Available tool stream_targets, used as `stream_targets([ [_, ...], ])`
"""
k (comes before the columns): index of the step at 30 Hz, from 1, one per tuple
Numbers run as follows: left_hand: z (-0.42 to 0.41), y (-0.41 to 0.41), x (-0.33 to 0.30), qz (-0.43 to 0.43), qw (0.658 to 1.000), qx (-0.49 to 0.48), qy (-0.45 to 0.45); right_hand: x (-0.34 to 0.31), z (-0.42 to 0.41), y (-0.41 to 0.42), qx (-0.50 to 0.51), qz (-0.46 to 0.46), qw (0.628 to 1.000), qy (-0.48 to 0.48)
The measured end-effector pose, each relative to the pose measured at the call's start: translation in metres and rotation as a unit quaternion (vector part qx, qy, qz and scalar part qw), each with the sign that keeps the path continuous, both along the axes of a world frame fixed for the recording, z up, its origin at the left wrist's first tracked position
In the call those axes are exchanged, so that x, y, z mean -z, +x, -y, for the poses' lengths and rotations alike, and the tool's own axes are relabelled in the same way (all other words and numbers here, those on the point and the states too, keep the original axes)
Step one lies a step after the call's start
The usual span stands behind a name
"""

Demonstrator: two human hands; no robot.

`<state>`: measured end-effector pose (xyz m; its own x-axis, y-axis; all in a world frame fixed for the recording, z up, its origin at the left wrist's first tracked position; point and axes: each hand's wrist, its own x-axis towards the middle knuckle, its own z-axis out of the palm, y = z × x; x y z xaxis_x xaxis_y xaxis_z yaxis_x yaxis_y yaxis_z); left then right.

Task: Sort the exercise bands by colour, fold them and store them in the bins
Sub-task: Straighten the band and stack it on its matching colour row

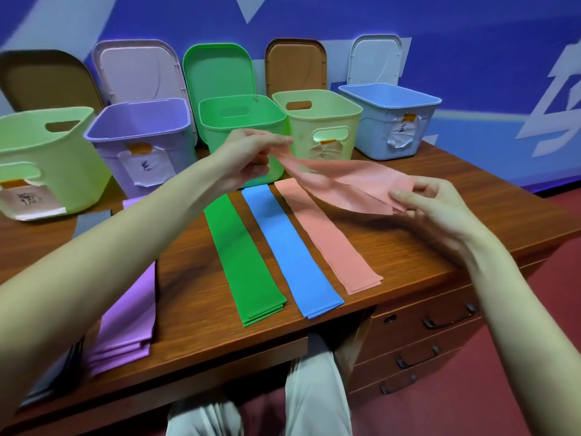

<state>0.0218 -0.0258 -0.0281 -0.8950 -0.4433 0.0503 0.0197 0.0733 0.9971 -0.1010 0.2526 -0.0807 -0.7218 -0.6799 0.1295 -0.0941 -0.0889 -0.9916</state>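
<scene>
While both hands, left and right, pinch opposite ends of the pink band above the tabletop, it sags, thin, light and floppy; gripping the corners should suit folding

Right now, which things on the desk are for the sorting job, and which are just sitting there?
For the job:
pink band held by left hand and right hand
pink pile
blue pile
green pile
purple pile
dark pile
green bin
blue bin
purple bin

Just there:
desk drawers
bin lids
</scene>
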Motion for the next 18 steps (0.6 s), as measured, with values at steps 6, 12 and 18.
stream_targets([
  [6,0.004,0.002,0.002,0.015,0.998,-0.026,0.057,-0.002,-0.001,-0.001,0.056,-0.008,0.998,-0.021],
  [12,0.006,0.004,0.002,0.013,0.996,-0.02,0.086,0.0,-0.002,0.001,0.055,-0.038,0.998,0.008],
  [18,0.015,0.009,0.003,0.046,0.998,-0.03,0.01,0.003,-0.002,-0.003,0.081,0.042,0.995,0.033],
])
